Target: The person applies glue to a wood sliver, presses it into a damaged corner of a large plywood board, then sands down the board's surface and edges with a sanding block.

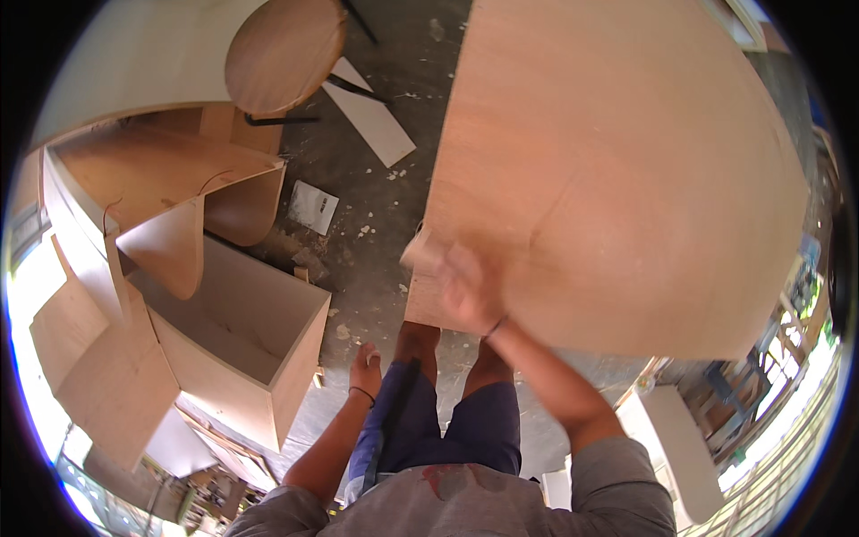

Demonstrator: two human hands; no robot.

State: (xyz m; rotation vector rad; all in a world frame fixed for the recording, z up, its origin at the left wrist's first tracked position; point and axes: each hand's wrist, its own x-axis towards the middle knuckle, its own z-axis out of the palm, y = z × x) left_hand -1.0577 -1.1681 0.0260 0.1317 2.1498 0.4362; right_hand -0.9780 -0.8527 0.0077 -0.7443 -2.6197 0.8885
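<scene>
A large plywood panel (626,179) lies in front of me and reaches to my right. Over its near left corner is my right hand (467,285), smeared by motion. Its fingers are closed on a tan, folded, sheet-like piece (424,253), which overlaps the panel's left edge; the blur hides exactly what it is. My left hand (365,369) hangs low beside my left thigh with nothing in it, its fingers loosely apart. It touches neither the panel nor the wooden box (300,358) to its left.
A round wooden stool (286,55) with black legs stands at the far left, beside a pale board (371,112) on the floor. A white packet (313,208) lies nearer. Curved plywood furniture (161,166) fills the left; at lower right is a white board (680,447).
</scene>
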